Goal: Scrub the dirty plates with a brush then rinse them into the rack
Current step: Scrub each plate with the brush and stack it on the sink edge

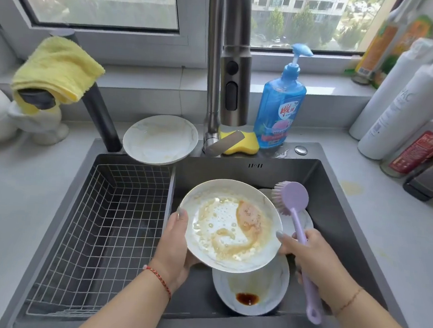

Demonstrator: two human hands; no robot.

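Two hands work over the dark sink (338, 202). The left hand (175, 247) grips a dirty plate (230, 226) by its left rim, thumb on top and fingers curled beneath, holding it tilted above the basin; brown sauce streaks and an orange smear cover its face. The right hand (312, 257) is wrapped around the handle of a lilac brush (292, 200), whose bristled head sits just past the plate's upper right rim, while one fingertip touches the plate's right edge. Below the held plate, a second plate (250, 294) lies in the basin with a dark sauce pool near its front, and a third plate (297, 222) shows partly behind the brush handle. A fourth, lightly stained plate (159, 138) rests on the sink's back ledge beside the faucet (230, 59). The white wire rack (104, 219) fills the sink's left part. A yellow sponge (241, 145) and blue soap bottle (279, 103) stand behind the faucet, a yellow cloth (58, 66) hangs at left, and several bottles (406, 108) crowd the table at right.
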